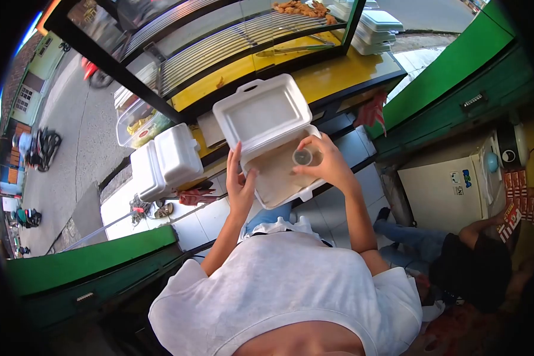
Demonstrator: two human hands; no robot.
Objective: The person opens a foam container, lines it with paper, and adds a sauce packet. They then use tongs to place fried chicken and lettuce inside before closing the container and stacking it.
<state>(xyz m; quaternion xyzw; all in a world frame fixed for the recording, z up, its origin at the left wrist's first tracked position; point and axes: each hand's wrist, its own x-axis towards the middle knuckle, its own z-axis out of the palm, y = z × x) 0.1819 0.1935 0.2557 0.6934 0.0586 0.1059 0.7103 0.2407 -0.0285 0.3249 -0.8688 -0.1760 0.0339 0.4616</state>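
A white foam takeaway box (264,133) stands open in front of me, its lid raised on the far side. Brownish paper (273,176) lines its base. My left hand (241,187) grips the box's left edge, thumb on the inside and fingers along the outer side near the hinge. Between the thumb and fingers of my right hand (329,163) is a small clear plastic cup (302,156) with something dark in it, held over the right part of the base. What the cup contains is too small to make out.
A glass display case (243,44) with fried pieces (302,9) and tongs stands ahead on a yellow counter (362,72). Closed foam boxes (178,155) are at left, more (380,26) at far right. Another person (471,267) is low at right, near a pale cabinet (436,190).
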